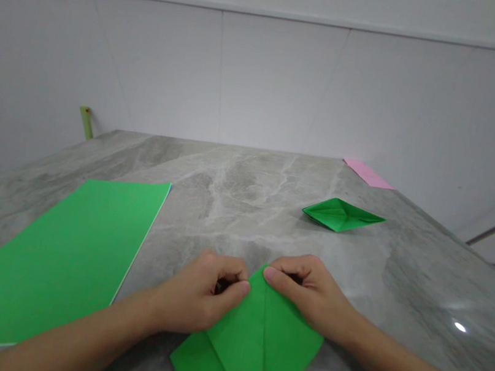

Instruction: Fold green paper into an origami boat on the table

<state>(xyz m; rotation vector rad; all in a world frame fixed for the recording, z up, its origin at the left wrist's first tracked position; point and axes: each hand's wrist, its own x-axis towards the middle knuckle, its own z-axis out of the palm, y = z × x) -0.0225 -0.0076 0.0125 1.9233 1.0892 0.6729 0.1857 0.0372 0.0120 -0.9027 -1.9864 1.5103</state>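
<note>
A creased sheet of green paper point(246, 346) is held up between both hands near the front of the table, its lower end cut off by the frame. My left hand point(208, 291) pinches its upper left edge between thumb and forefinger. At the top corner, my right hand point(310, 294) grips the paper with its thumb in front. Fold lines run down the paper from that corner. Beyond the right hand lies a folded green paper piece point(340, 216), pointed at both ends.
A stack of green paper point(74, 252) lies at the left, partly behind my left forearm. A pink paper point(369, 174) rests at the far right edge of the grey marbled table point(236, 196). A pale wall stands behind, with a light green strip point(86, 122) at the left.
</note>
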